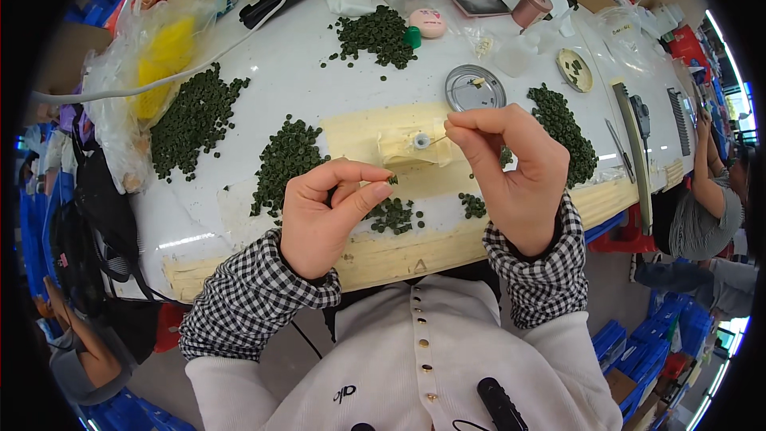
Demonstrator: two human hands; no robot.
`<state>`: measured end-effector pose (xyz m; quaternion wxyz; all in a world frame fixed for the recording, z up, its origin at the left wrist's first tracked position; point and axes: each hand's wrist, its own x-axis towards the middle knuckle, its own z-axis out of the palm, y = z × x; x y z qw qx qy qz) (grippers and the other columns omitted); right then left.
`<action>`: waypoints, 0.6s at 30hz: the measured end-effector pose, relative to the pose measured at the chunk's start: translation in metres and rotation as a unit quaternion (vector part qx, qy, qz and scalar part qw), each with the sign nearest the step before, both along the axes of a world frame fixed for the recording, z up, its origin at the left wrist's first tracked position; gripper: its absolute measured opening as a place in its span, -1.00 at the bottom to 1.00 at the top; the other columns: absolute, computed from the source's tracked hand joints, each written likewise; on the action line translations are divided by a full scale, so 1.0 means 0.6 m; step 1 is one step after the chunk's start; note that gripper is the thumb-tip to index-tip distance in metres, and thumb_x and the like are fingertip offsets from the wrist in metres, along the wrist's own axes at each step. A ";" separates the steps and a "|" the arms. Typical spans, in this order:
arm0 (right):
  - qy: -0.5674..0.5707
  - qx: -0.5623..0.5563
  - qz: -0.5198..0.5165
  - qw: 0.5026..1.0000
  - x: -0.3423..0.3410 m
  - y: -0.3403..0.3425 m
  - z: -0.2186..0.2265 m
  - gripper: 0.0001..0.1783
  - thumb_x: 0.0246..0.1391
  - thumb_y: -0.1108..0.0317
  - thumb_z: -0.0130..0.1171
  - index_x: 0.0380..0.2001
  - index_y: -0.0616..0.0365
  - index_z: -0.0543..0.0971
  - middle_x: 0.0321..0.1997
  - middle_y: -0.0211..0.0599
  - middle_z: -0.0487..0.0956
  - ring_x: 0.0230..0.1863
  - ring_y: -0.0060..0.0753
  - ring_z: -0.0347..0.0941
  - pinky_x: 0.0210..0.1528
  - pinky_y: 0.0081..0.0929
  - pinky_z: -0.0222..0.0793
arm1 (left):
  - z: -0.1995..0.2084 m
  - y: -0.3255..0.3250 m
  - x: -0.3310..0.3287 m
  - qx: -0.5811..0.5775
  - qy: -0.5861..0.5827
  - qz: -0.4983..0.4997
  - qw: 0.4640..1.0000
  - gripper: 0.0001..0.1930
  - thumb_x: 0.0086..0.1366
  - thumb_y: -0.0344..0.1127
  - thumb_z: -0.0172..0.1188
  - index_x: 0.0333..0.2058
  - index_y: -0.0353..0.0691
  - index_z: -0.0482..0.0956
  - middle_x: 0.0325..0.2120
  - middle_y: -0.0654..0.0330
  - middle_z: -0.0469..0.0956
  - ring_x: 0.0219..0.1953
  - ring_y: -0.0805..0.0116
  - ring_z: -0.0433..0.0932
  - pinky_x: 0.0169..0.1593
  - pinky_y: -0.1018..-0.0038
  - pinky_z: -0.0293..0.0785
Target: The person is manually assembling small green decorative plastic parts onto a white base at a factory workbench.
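Note:
My left hand [323, 207] is closed in a pinch, with a small dark green piece [392, 179] between thumb and forefinger. Thumb and forefinger of my right hand [515, 168] meet on a thin needle-like stick [438, 140]. The stick's far end is beside a small white round cup or nozzle [420, 141], fixed with clear tape on a pale yellow surface [351, 132]. Small loose groups of green pieces [392, 215] lie between my wrists. A larger pile of the same pieces [287, 161] spreads just beyond my left hand.
More green piles lie at the left [195, 116], the back [375, 36] and the right [562, 132]. Behind my right hand is a round metal lid [475, 88]. A white cable [183, 76] crosses the back left. Tweezers [618, 148] and a long bar [634, 152] lie far right.

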<state>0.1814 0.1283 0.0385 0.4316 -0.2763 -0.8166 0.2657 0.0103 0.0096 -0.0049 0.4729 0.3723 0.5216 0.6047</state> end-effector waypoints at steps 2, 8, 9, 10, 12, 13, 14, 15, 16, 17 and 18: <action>-0.008 0.013 0.003 1.000 -0.011 0.004 -0.008 -0.86 -0.07 0.52 0.31 -0.37 0.19 0.62 -0.53 -0.33 0.55 -0.55 -0.44 0.39 -0.55 -0.56 0.28 | -0.004 -0.001 -0.001 0.005 0.003 0.004 1.000 -0.86 0.18 -0.54 0.27 -0.25 -0.28 0.64 -0.68 0.55 0.08 -0.59 0.74 0.07 -0.42 0.74 0.19; -0.048 0.037 0.043 0.997 -0.015 0.012 -0.031 -0.81 -0.13 0.55 0.30 -0.34 0.21 0.62 -0.45 -0.29 0.57 -0.45 -0.29 0.41 -0.42 -0.46 0.33 | -0.005 -0.002 -0.001 -0.001 0.003 0.001 1.000 -0.85 0.17 -0.53 0.27 -0.25 -0.27 0.64 -0.68 0.54 0.09 -0.59 0.73 0.07 -0.45 0.73 0.13; -0.054 0.033 0.045 0.997 -0.013 0.011 -0.029 -0.79 -0.12 0.56 0.30 -0.33 0.21 0.63 -0.43 -0.29 0.57 -0.45 -0.28 0.42 -0.41 -0.45 0.33 | -0.004 -0.001 -0.001 0.000 0.005 -0.001 1.000 -0.85 0.17 -0.53 0.27 -0.25 -0.27 0.64 -0.68 0.54 0.09 -0.59 0.73 0.07 -0.44 0.73 0.13; -0.058 0.028 0.050 0.997 -0.013 0.008 -0.025 -0.78 -0.12 0.56 0.30 -0.31 0.20 0.63 -0.42 -0.28 0.56 -0.44 -0.28 0.42 -0.40 -0.44 0.33 | -0.004 -0.002 -0.002 0.000 0.008 0.000 1.000 -0.85 0.17 -0.53 0.27 -0.25 -0.27 0.64 -0.68 0.54 0.09 -0.59 0.73 0.07 -0.44 0.73 0.13; -0.059 0.017 0.051 0.997 -0.009 0.000 -0.019 -0.75 -0.12 0.57 0.29 -0.27 0.20 0.64 -0.40 -0.27 0.55 -0.43 -0.28 0.42 -0.40 -0.45 0.34 | -0.004 -0.004 -0.002 0.000 0.010 0.004 1.000 -0.85 0.17 -0.53 0.28 -0.25 -0.27 0.64 -0.68 0.54 0.10 -0.59 0.73 0.07 -0.45 0.73 0.13; -0.057 0.011 0.046 0.997 -0.004 -0.005 -0.016 -0.73 -0.11 0.58 0.28 -0.25 0.20 0.64 -0.40 -0.26 0.55 -0.44 -0.28 0.42 -0.40 -0.45 0.35 | -0.004 -0.004 -0.002 0.001 0.011 0.005 1.000 -0.84 0.17 -0.53 0.28 -0.25 -0.27 0.64 -0.68 0.53 0.10 -0.59 0.73 0.07 -0.45 0.73 0.13; -0.055 0.006 0.042 0.998 0.001 -0.012 -0.012 -0.72 -0.11 0.58 0.27 -0.23 0.20 0.64 -0.39 -0.25 0.54 -0.44 -0.28 0.42 -0.40 -0.46 0.35 | -0.003 -0.004 -0.002 0.004 0.015 0.006 1.000 -0.84 0.17 -0.53 0.28 -0.25 -0.27 0.64 -0.67 0.53 0.10 -0.59 0.73 0.07 -0.45 0.72 0.12; -0.056 -0.017 0.061 0.996 0.007 -0.022 -0.008 -0.70 -0.09 0.59 0.26 -0.20 0.21 0.63 -0.39 -0.24 0.54 -0.44 -0.30 0.43 -0.40 -0.48 0.36 | -0.001 -0.004 -0.002 0.007 0.020 0.006 1.000 -0.84 0.16 -0.53 0.28 -0.25 -0.27 0.64 -0.67 0.53 0.11 -0.59 0.72 0.08 -0.45 0.72 0.12; -0.058 -0.040 0.079 0.994 0.013 -0.034 -0.004 -0.68 -0.08 0.60 0.25 -0.16 0.22 0.62 -0.38 -0.22 0.53 -0.44 -0.31 0.43 -0.41 -0.49 0.36 | -0.001 -0.004 -0.002 0.009 0.024 0.007 1.000 -0.84 0.16 -0.52 0.29 -0.25 -0.26 0.65 -0.67 0.52 0.11 -0.59 0.72 0.08 -0.45 0.72 0.12; -0.060 -0.063 0.098 0.991 0.017 -0.043 -0.002 -0.66 -0.06 0.60 0.23 -0.13 0.22 0.61 -0.38 -0.21 0.52 -0.44 -0.32 0.43 -0.41 -0.51 0.37 | -0.003 -0.005 -0.002 0.013 0.031 0.007 0.999 -0.84 0.16 -0.52 0.29 -0.25 -0.26 0.65 -0.67 0.52 0.12 -0.59 0.72 0.08 -0.46 0.71 0.12; -0.051 -0.073 0.114 0.990 0.018 -0.049 -0.006 -0.65 -0.04 0.61 0.22 -0.10 0.24 0.60 -0.37 -0.20 0.53 -0.44 -0.34 0.44 -0.41 -0.52 0.37 | -0.005 -0.005 -0.003 0.016 0.037 0.007 0.999 -0.83 0.16 -0.52 0.29 -0.24 -0.26 0.65 -0.66 0.51 0.13 -0.59 0.72 0.08 -0.46 0.71 0.12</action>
